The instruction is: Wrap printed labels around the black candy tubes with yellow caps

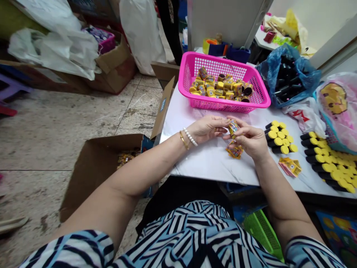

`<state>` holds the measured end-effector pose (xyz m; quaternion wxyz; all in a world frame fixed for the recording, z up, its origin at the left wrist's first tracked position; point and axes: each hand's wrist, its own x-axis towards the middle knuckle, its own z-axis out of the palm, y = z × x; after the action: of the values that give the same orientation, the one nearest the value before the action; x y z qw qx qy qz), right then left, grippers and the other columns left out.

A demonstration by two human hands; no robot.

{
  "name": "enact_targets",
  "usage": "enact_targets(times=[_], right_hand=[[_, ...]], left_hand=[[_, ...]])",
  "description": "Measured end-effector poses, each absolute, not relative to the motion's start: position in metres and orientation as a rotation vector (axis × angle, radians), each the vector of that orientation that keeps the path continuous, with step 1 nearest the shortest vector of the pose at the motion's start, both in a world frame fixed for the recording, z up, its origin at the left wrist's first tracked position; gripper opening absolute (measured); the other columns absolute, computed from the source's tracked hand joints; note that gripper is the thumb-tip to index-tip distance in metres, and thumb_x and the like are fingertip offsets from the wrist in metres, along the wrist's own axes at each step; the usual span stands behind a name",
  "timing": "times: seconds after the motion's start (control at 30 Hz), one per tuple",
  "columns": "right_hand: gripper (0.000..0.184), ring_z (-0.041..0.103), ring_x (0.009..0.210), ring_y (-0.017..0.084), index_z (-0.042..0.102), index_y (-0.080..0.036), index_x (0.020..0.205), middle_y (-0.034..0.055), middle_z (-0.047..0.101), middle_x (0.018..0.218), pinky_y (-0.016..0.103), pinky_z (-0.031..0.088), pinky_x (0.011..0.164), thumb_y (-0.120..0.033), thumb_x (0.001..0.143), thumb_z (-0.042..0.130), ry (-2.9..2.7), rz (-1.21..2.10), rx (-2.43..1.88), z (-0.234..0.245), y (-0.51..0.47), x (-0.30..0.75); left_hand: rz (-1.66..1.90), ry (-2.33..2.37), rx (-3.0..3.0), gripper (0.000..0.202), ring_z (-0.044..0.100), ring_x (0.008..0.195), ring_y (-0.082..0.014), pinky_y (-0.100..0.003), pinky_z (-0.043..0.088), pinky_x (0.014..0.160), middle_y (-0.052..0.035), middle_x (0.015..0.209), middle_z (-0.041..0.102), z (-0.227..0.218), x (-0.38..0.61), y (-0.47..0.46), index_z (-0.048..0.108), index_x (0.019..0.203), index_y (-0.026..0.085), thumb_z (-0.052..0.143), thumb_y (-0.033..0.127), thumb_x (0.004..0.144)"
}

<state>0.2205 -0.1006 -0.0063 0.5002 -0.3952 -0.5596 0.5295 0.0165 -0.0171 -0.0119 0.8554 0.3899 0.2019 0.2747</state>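
Observation:
My left hand (210, 128) and my right hand (251, 139) meet over the white table, fingertips closed on a small yellow-labelled cylinder (233, 127) between them. Just below it lies a little pile of yellow printed labels (234, 149), partly covered by the right fingers. A second stack of yellow and pink labels (290, 166) sits near my right forearm. Beyond my hands stands a pink plastic basket (223, 106) holding several similar yellow-wrapped cylinders (220, 86), some showing dark ends. To the right are short black cylinders with yellow caps (279, 139).
A larger group of yellow-capped black cylinders (331, 163) stands at the table's right. Behind it are a blue bag (292, 74) of black items and a pinkish bag (340, 108). An open cardboard box (92, 167) with small yellow pieces sits on the floor at left.

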Motion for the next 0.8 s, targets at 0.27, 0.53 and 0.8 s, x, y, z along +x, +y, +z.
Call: enact_targets(times=[0.27,0.53,0.8], right_hand=[[0.038,0.079,0.080,0.018,0.075,-0.028,0.111,0.0018,0.079,0.112,0.033,0.071,0.070,-0.037,0.078,0.090,-1.190,1.070,-1.171,-0.016,-0.084,0.222],[0.038,0.076,0.097,0.018,0.078,-0.027,0.110,0.0021,0.072,0.114,0.036,0.067,0.092,-0.028,0.075,0.092,-1.455,0.691,-1.087,-0.022,-0.086,0.218],[0.032,0.078,0.076,0.016,0.079,-0.021,0.099,0.0032,0.081,0.093,0.032,0.069,0.077,-0.038,0.075,0.092,-1.126,1.089,-1.161,-0.013,-0.089,0.212]], left_hand=[[0.675,0.462,0.832,0.037,0.068,0.074,-0.0115,-0.023,0.052,0.069,-0.0070,0.084,0.074,-0.010,0.020,-0.019,0.070,0.084,0.009,0.096,0.032,0.072],[0.768,0.663,0.971,0.058,0.070,0.066,-0.0156,-0.028,0.053,0.062,-0.0054,0.083,0.075,-0.009,0.020,-0.015,0.062,0.099,0.014,0.100,0.037,0.062],[0.931,0.497,1.366,0.044,0.066,0.085,-0.0149,-0.027,0.050,0.079,-0.0028,0.090,0.072,-0.006,0.019,-0.016,0.071,0.096,0.014,0.096,0.028,0.064]])
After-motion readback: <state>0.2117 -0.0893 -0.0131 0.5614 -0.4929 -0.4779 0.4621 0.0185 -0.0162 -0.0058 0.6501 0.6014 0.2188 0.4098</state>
